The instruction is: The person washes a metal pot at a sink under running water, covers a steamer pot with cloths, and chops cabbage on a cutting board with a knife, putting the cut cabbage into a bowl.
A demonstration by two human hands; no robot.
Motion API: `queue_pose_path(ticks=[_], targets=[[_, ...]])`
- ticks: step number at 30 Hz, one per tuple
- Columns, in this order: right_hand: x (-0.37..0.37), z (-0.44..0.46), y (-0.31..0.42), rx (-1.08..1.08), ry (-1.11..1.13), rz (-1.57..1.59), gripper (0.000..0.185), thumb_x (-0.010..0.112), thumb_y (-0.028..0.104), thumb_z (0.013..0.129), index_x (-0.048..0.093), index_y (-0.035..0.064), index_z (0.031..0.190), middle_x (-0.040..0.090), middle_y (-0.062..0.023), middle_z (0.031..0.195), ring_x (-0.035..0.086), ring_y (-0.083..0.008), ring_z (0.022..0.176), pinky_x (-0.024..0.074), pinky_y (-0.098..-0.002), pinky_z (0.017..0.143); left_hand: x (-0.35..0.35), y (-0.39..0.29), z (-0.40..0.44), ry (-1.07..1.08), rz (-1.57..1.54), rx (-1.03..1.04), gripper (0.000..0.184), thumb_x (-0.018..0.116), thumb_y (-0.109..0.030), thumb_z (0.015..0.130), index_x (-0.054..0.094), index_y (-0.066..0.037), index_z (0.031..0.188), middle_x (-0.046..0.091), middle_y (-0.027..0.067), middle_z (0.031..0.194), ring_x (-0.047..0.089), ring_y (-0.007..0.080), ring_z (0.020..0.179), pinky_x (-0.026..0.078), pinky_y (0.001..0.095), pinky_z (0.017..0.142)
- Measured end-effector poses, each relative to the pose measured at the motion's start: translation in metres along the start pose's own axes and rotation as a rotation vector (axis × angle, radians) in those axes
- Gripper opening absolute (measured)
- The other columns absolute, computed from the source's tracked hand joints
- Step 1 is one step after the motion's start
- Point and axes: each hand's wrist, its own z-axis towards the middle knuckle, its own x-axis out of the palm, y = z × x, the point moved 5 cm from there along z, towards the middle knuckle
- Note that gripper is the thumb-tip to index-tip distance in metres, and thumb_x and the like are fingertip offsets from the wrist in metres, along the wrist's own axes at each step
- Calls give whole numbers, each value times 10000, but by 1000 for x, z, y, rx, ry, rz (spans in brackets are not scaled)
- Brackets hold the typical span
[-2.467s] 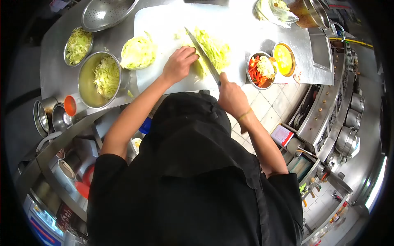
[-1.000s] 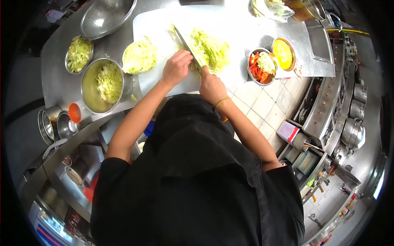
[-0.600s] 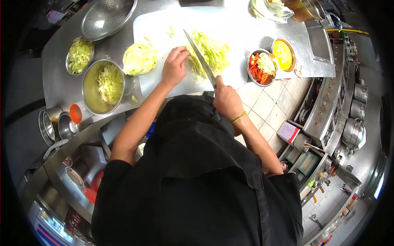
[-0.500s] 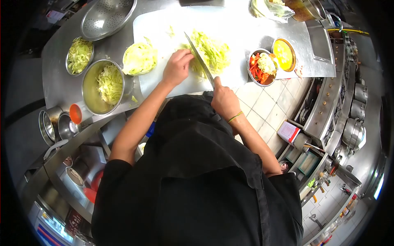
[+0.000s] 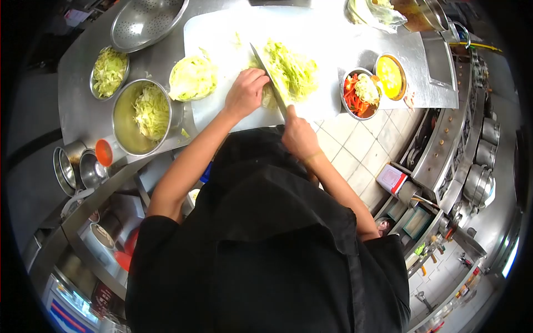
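Observation:
My right hand (image 5: 300, 133) is wrapped round the handle of a long knife (image 5: 268, 71). The blade points away from me across a white cutting board (image 5: 216, 28). Left of the blade, my left hand (image 5: 244, 94) has its fingers curled and pressed down on cabbage, close against the knife; the piece under them is mostly hidden. Shredded cabbage (image 5: 294, 69) lies heaped to the right of the blade. A cut cabbage half (image 5: 193, 77) rests at the board's left edge, apart from my hands.
Left of the board stand a steel bowl (image 5: 118, 123) holding shredded cabbage, a smaller bowl of it (image 5: 93, 83) and a colander (image 5: 147, 25). To the right are a bowl of red strips and chopped pale bits (image 5: 361, 91) and a bowl of yellow liquid (image 5: 391, 76). A stove (image 5: 438, 136) runs along the right.
The view has shifted slightly, so the table items sit a little farther right. The knife stands a bit more upright in the view, and my left hand remains beside it.

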Motion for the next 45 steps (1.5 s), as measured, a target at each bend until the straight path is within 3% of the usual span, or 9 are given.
queue_pose_path(ticks=[5, 9, 11, 14, 16, 19, 26, 35, 45], targets=[[-5, 32, -2, -63, -56, 31, 236, 523, 67, 845, 400, -15, 1030, 586, -313, 691, 583, -498, 690, 450, -569, 635, -3, -1, 5, 12, 18, 7, 221, 561, 78, 744, 633, 11, 942, 606, 143, 1005, 583, 318, 972, 461, 399, 852], [-35, -1, 0, -63, -60, 61, 302, 516, 64, 841, 404, -6, 1113, 603, -283, 720, 591, -461, 672, 467, -547, 628, -34, 18, 35, -303, -87, -270, 329, 505, 129, 740, 628, 37, 1030, 592, 191, 1069, 580, 339, 1041, 468, 370, 871], [-37, -15, -6, -65, 53, -25, 324, 536, 107, 858, 406, 7, 1137, 605, -288, 728, 597, -459, 684, 471, -546, 638, -39, 43, 58, -324, -9, -289, 365, 487, 138, 737, 639, 24, 1049, 577, 189, 1126, 579, 335, 1049, 467, 362, 881], [-27, -32, -17, -74, 214, -63, 326, 547, 116, 858, 412, 15, 1136, 606, -291, 732, 604, -459, 702, 476, -544, 651, -39, 77, 77, -153, 186, -327, 394, 489, 136, 731, 643, 8, 1071, 580, 152, 1124, 578, 334, 1036, 465, 375, 887], [-24, -33, -27, -51, 191, -62, 310, 552, 112, 854, 414, 13, 1113, 607, -290, 731, 606, -461, 710, 477, -545, 655, -25, 84, 78, 156, 334, -289, 332, 523, 110, 734, 661, -4, 1013, 601, 136, 1060, 587, 337, 977, 466, 402, 866], [-21, -29, -40, -44, 121, -35, 297, 561, 103, 846, 417, 8, 1088, 607, -288, 730, 608, -463, 718, 478, -547, 659, -14, 79, 64, 217, 323, -319, 236, 549, 76, 753, 672, -20, 930, 617, 144, 956, 593, 342, 900, 471, 426, 816], [-22, -24, -32, -97, -2, 9, 284, 550, 89, 845, 411, 6, 1078, 605, -276, 700, 602, -463, 679, 471, -558, 630, 0, 12, 14, 120, 31, -400, 116, 609, 53, 754, 630, -2, 854, 628, 158, 879, 626, 323, 772, 496, 378, 688], [-37, -32, -14, -63, 80, -118, 241, 508, 34, 816, 395, 20, 1028, 605, -266, 680, 608, -454, 658, 479, -545, 604, -10, 6, 4, -7, -13, -409, 179, 571, 130, 734, 617, 15, 864, 610, 137, 875, 638, 299, 804, 500, 347, 690], [-24, 7, -14, -134, 86, -128, 314, 507, 30, 797, 401, 5, 1091, 606, -274, 699, 610, -454, 696, 480, -543, 626, -7, 1, 2, 65, -4, -296, 106, 558, 56, 791, 632, 22, 859, 610, 125, 880, 606, 324, 828, 487, 386, 717]])
